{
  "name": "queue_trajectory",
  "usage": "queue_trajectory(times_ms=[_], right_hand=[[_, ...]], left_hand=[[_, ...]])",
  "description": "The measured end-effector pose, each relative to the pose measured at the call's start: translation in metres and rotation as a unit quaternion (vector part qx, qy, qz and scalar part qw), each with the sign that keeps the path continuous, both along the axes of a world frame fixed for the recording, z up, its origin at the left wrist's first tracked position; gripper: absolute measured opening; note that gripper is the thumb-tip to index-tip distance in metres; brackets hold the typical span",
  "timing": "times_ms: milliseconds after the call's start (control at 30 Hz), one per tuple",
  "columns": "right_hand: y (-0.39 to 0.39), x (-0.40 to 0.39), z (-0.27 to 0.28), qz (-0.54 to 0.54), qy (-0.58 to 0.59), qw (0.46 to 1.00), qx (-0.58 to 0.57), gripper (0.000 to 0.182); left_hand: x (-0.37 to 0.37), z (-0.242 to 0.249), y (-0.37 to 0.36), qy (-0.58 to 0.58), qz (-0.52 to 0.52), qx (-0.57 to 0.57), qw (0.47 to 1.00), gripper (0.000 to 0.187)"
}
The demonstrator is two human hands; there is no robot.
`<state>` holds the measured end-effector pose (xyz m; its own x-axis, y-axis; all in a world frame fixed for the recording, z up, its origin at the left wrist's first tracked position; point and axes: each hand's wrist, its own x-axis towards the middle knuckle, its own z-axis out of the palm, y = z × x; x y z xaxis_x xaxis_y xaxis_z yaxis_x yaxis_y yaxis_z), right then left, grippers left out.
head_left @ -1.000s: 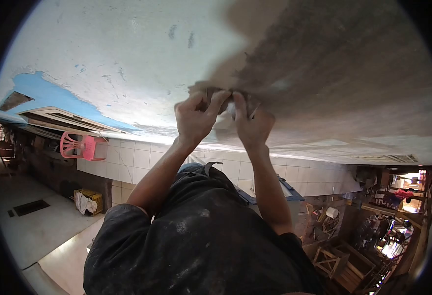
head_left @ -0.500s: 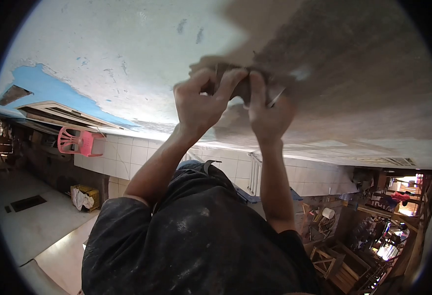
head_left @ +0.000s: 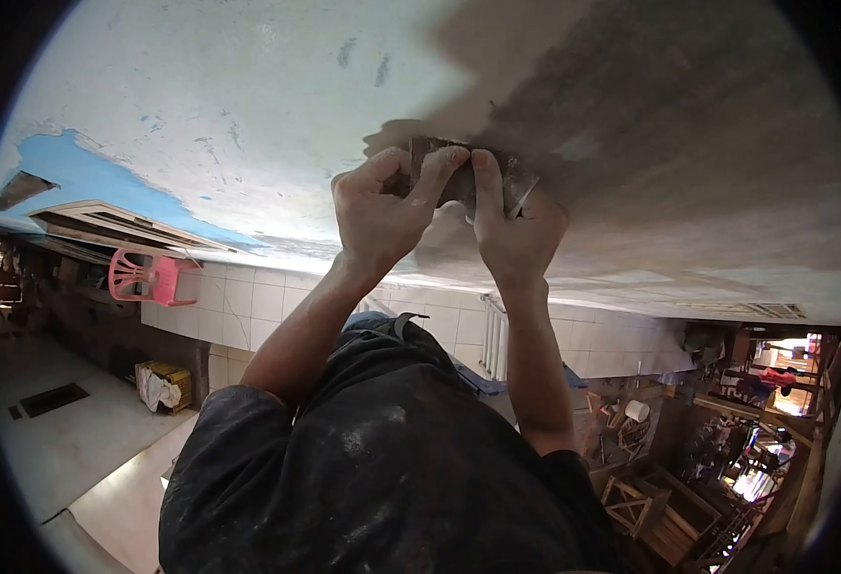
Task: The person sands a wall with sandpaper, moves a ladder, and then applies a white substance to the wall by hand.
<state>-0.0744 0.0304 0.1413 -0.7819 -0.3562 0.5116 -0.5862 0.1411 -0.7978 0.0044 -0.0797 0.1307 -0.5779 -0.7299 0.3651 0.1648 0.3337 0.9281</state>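
Observation:
A dark, worn piece of sandpaper (head_left: 514, 176) lies against the pale, patchy wall (head_left: 277, 124), dusted with white along its edges. My left hand (head_left: 377, 218) grips its left side, thumb on the face and fingers curled at the edge. On the other side my right hand (head_left: 518, 234) pinches it, with the thumb pointing up beside the left thumb. Both thumb tips nearly meet at the middle of the piece. Parts of the fingers are hidden behind it and by the shadow on the wall.
Bare blue paint (head_left: 105, 182) shows at the left above a window frame (head_left: 133, 222). Below are a pink plastic chair (head_left: 157, 279), a yellow crate (head_left: 179, 381) with cloth, and a white ladder-like frame (head_left: 494, 340). Wooden furniture (head_left: 669, 521) stands lower right.
Both hands and the sandpaper have shifted slightly left and down along the wall. The grip is the same, and the hands look sharper than before.

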Motion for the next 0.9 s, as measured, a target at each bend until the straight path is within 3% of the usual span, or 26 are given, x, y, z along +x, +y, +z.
queue_trajectory(times_ms=[100,167,267,367,400,500,533,633,667,767,900], right_hand=[[0.001,0.002,-0.021,-0.009,-0.007,1.0,0.017,0.017],[-0.001,-0.001,-0.043,-0.014,0.013,1.0,0.025,0.017],[0.001,0.0,-0.051,-0.015,0.051,0.997,0.046,0.018],[-0.006,-0.003,-0.014,-0.032,0.101,0.994,-0.028,0.019],[-0.006,-0.002,-0.001,-0.034,0.06,0.998,-0.012,0.019],[-0.005,-0.001,0.002,0.027,-0.04,0.997,-0.059,0.022],[-0.007,-0.001,-0.012,0.0,-0.01,0.999,-0.044,0.024],[-0.002,0.004,-0.038,-0.005,-0.001,0.999,0.033,0.024],[-0.003,0.004,-0.041,0.004,-0.021,1.0,0.019,0.021],[-0.001,0.003,-0.033,-0.016,0.041,0.998,0.05,0.02],[-0.011,0.007,0.007,-0.018,-0.002,1.0,-0.007,0.02]], left_hand=[[0.004,-0.013,-0.003,-0.071,0.023,-0.044,0.996,0.029],[-0.001,-0.054,-0.001,-0.028,0.028,0.013,0.999,0.04],[0.001,-0.046,0.001,-0.03,0.034,0.033,0.998,0.045],[-0.005,-0.011,-0.004,0.018,0.042,-0.015,0.999,0.045],[-0.007,-0.002,-0.005,0.046,0.041,-0.037,0.997,0.045],[0.003,0.014,-0.007,-0.023,0.005,-0.025,0.999,0.032],[0.006,0.004,-0.009,-0.079,0.027,-0.059,0.995,0.031],[0.008,-0.037,-0.005,-0.071,0.014,0.014,0.997,0.028],[0.002,-0.043,-0.002,-0.003,0.031,0.047,0.998,0.041],[0.005,-0.029,-0.005,-0.018,0.031,0.002,0.999,0.037],[0.006,0.014,-0.006,-0.023,0.031,-0.043,0.998,0.027]])
